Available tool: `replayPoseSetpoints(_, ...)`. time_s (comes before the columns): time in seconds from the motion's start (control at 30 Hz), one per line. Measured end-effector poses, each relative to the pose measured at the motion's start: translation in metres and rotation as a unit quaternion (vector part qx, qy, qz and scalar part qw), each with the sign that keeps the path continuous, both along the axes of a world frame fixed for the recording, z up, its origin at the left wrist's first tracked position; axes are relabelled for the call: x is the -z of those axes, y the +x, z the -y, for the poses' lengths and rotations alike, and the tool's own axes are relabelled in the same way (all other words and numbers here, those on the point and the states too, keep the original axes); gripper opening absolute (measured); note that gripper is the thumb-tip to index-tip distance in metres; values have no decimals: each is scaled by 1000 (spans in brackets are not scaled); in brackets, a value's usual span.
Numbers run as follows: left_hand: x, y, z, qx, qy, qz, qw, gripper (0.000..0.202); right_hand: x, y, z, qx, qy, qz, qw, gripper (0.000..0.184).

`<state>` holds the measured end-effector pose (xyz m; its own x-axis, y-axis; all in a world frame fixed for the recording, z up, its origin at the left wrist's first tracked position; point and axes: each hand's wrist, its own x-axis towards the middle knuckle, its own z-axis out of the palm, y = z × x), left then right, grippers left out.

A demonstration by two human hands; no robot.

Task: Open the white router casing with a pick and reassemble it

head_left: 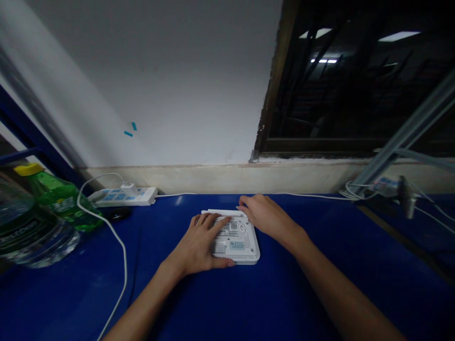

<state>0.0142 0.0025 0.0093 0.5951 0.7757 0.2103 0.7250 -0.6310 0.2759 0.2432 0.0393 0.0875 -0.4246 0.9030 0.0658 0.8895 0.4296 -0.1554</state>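
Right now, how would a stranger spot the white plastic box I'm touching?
On the blue tabletop, find the bare left hand. It spreads over a flat, squarish white plastic box; unlike the long white power strip, this has dotted vents and a label.

The white rounded-square plastic device [246, 239] looks matt, its face perforated, with a smooth, pale rectangular label [237, 245]; beneath the device, the flat blue tabletop [227, 303] shines smooth; left of the device, the yellow-capped green plastic bottle [59, 192] is glossy and translucent, the long white power strip [145, 196] smooth plastic
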Motion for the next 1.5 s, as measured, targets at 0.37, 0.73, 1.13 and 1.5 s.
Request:
replayPoseSetpoints(0.37,1,-1,-1,6,1,-1,1000,107,-1,16,-1,-124,-24,-89,988,49)
replayPoseSetpoints(0.73,3,-2,-1,8,6,-17,1000,105,4,21,-6,-148,-5,-126,981,59)
replayPoseSetpoints(1.13,1,-2,0,11,10,-23,1000,103,5,18,-10,-113,15,-111,987,41)
replayPoseSetpoints(1.5,2,-3,-1,8,9,-27,1000,103,2,13,-10,-64,1,-81,995,30)
